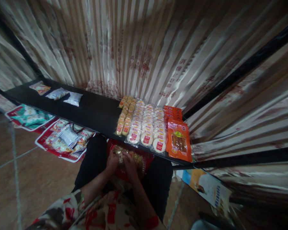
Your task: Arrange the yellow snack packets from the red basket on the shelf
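Between my knees lies a red bag (146,159) with shiny gold-wrapped snack packets (120,153) in its mouth. My left hand (112,163) closes on the left side of these packets. From the other side, my right hand (129,163) has its fingers curled against the same packets, close beside the left one. The image is dim and blurred there, so how many packets the hands grip is unclear. Just beyond, on the black shelf (96,111), stand overlapping rows of round white wrapped biscuits (147,127) and a double row of yellowish wrapped biscuits (124,116).
Orange snack pouches (179,140) stand at the shelf's right end. Three small packets (73,98) lie toward its left end. Below on the left are a red-edged bag of white packets (67,139) and one of green packets (30,116). Black frame bars (242,70) and a curtain surround the shelf.
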`<state>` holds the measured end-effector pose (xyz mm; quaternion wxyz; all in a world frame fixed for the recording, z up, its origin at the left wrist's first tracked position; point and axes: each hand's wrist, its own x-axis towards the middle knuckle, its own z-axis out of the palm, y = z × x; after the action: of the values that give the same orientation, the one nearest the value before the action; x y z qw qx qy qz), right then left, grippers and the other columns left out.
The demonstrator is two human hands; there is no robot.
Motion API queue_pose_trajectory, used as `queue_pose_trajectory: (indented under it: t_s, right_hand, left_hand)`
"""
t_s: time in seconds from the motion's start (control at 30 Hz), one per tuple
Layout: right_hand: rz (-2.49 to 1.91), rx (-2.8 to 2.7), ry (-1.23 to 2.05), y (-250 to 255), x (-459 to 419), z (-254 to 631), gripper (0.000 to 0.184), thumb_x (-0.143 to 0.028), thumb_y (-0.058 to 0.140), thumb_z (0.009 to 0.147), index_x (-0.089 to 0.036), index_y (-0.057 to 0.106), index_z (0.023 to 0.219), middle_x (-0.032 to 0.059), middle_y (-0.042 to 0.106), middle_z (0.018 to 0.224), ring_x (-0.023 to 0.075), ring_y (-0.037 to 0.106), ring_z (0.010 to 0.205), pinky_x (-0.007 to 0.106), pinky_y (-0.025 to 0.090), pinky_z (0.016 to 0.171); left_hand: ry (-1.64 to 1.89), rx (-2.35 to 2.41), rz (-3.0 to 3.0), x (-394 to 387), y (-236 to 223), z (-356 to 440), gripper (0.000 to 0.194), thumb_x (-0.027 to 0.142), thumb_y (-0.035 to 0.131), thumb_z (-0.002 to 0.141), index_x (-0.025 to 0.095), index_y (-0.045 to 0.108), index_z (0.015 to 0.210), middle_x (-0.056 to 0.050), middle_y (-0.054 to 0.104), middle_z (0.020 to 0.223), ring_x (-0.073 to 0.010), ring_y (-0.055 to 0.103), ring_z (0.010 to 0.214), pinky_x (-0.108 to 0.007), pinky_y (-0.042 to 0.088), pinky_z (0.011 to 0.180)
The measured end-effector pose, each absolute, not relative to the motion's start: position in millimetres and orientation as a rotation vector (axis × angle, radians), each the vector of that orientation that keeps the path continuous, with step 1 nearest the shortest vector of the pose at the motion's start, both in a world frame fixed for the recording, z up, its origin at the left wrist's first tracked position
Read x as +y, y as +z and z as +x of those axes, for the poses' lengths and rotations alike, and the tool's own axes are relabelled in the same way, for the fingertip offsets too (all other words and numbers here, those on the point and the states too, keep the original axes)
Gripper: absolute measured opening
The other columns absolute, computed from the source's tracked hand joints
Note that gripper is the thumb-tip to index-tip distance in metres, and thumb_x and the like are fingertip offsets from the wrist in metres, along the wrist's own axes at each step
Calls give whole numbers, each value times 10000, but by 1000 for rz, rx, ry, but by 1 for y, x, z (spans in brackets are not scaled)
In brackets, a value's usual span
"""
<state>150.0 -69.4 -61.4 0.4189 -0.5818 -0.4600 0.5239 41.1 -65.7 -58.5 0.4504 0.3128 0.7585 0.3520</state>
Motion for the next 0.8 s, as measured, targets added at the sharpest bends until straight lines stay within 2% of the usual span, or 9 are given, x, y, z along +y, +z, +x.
queue_pose_trajectory:
  t_s: [0.17, 0.3, 0.43, 0.57, 0.8]
  right_hand:
    - [-1376, -1203, 1337, -52, -74, 150, 344, -432, 571, 735, -207, 689, 966, 73, 709, 984, 234, 655, 890, 362, 525, 786]
    - [-1382, -1328, 1294, -45, -77, 152, 393, -400, 561, 748, -203, 649, 1077, 84, 659, 1126, 239, 613, 1029, 383, 475, 916]
    - [-1409, -1472, 1243, -43, -80, 156, 485, -368, 594, 729, -194, 585, 1182, 98, 587, 1243, 240, 536, 1155, 395, 406, 1007]
    - [-1393, -1570, 1149, -44, -82, 161, 502, -326, 623, 704, -205, 580, 1189, 90, 572, 1258, 240, 505, 1192, 395, 375, 1036]
    - [-1468, -1495, 1116, -40, -79, 167, 490, -310, 602, 710, -189, 582, 1184, 97, 597, 1219, 250, 539, 1147, 399, 419, 993]
  left_hand:
    - [896, 1833, 749, -66, -47, 40, 510, 190, 474, 819, 142, 420, 1323, -143, 585, 1223, -227, 577, 1090, -323, 426, 940]
    - [1039, 1766, 703, -64, -51, 40, 447, 177, 493, 802, 172, 497, 1249, -100, 612, 1187, -193, 591, 1057, -273, 449, 907]
    - [1015, 1742, 667, -61, -54, 40, 365, 166, 496, 793, 152, 550, 1154, -112, 636, 1113, -201, 609, 995, -298, 466, 872]
    - [1002, 1775, 640, -61, -54, 41, 303, 180, 530, 773, 145, 563, 1072, -112, 645, 1051, -201, 620, 944, -306, 473, 841]
    - [881, 1794, 686, -63, -62, 38, 200, 291, 547, 752, 164, 585, 903, -69, 674, 845, -199, 642, 768, -311, 488, 734]
